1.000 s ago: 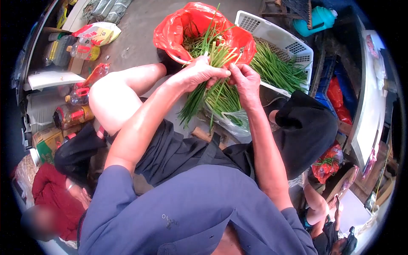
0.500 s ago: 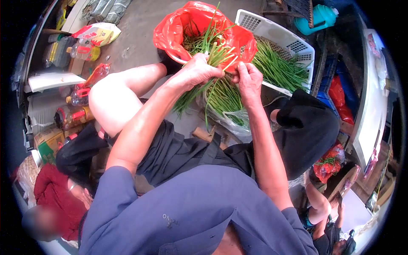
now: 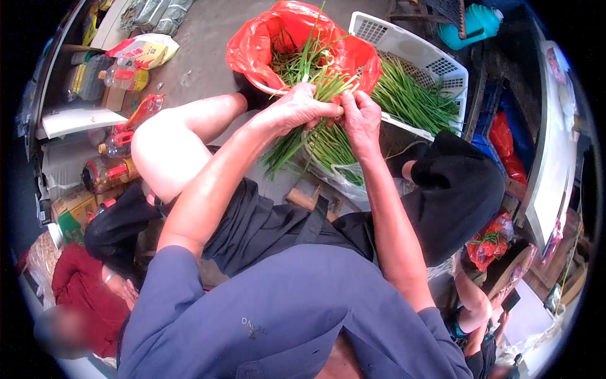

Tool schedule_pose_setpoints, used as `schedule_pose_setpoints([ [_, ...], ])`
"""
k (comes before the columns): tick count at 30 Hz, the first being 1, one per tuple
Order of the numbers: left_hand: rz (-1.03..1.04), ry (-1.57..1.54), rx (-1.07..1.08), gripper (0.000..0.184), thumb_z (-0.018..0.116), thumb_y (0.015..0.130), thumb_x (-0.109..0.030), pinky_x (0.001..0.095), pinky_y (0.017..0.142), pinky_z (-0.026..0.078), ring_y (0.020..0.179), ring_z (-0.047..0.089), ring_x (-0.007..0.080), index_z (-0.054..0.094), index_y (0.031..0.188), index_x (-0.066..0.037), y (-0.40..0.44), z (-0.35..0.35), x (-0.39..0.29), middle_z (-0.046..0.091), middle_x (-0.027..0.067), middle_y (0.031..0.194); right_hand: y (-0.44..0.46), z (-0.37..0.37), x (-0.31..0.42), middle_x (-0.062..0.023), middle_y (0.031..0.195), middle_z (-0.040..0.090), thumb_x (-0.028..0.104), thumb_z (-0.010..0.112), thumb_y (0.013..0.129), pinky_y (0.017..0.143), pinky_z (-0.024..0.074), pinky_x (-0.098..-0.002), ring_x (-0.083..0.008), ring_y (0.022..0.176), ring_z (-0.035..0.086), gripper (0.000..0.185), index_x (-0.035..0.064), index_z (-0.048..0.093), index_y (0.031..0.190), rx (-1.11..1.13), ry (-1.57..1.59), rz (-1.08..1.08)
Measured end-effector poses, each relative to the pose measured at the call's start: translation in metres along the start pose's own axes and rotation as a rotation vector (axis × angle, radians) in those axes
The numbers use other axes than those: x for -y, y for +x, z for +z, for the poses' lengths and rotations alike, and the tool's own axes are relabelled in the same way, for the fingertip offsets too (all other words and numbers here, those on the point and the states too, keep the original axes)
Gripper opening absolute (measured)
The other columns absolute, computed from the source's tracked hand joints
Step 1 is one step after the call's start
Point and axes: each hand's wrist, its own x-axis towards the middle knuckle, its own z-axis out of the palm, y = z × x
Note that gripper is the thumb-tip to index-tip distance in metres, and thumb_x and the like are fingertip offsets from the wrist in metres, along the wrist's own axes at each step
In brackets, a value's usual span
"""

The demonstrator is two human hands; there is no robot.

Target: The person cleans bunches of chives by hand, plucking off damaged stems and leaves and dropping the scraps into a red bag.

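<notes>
A bunch of green chives [image 3: 283,150] is wrapped in the fingers of my left hand [image 3: 302,108], its pale ends pointing up and right, its green tips hanging down. Against those pale ends, my right hand [image 3: 362,121] is closed in a pinch; the exact stalks between its fingertips are hard to make out. Just beyond both hands stands a bucket lined with a red plastic bag [image 3: 249,47], holding loose green and brownish scraps. Below the hands, a clear plastic bag [image 3: 347,186] holds more chives, partly hidden by my right forearm.
A white crate [image 3: 386,28] with many chives lies to the right of the bucket. Bottles [image 3: 126,77] and a cardboard box [image 3: 71,208] line the left side. A small wood block [image 3: 302,198] lies between my legs. Other people sit at lower left and lower right.
My right hand has shifted slightly left and up, closer to my left hand at the pale ends. The bunch in my left hand has tilted slightly.
</notes>
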Motion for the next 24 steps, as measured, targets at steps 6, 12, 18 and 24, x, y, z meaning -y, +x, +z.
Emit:
schedule_pose_setpoints([
  [6,-0.043,0.014,0.001,0.012,0.067,0.082,-0.018,0.0176,0.042,0.032,0.048,0.047,0.0038,0.063,0.087,-0.008,0.002,-0.004,0.002,0.061,0.0001,0.065,-0.001,0.006,-0.005,-0.0039,0.063,0.060,0.020,0.053,0.096,0.048,0.0420,-0.0270,-0.0083,0.053,0.051,0.030,0.0007,0.061,0.076,-0.066,-0.057,-0.152],
  [12,-0.075,0.014,0.003,0.013,0.067,0.081,-0.017,0.0175,0.042,0.033,0.049,0.050,0.0044,0.064,0.089,-0.007,0.002,-0.010,0.005,0.061,0.0011,0.063,0.002,0.002,-0.008,-0.0026,0.060,0.055,0.027,0.052,0.097,0.046,0.0419,-0.0272,-0.0093,0.049,0.050,0.035,0.0023,0.057,0.073,-0.040,0.024,-0.018],
  [18,-0.102,0.022,-0.055,0.012,0.067,0.081,-0.018,0.0181,0.041,0.032,0.047,0.048,0.0043,0.064,0.086,-0.008,-0.001,-0.010,-0.001,0.061,0.0010,0.063,0.011,-0.012,-0.007,-0.0035,0.069,0.058,0.028,0.050,0.098,0.050,0.0480,-0.0236,-0.0086,0.051,0.051,0.032,0.0028,0.057,0.080,-0.164,0.256,0.090],
  [24,-0.086,0.070,-0.071,0.014,0.068,0.081,-0.020,0.0178,0.041,0.033,0.047,0.049,0.0039,0.064,0.087,-0.008,0.000,-0.010,0.002,0.062,0.0010,0.064,0.001,0.005,-0.007,-0.0015,0.070,0.061,0.027,0.054,0.097,0.051,0.0414,-0.0212,-0.0052,0.055,0.050,0.031,0.0007,0.063,0.084,0.010,0.215,0.031],
])
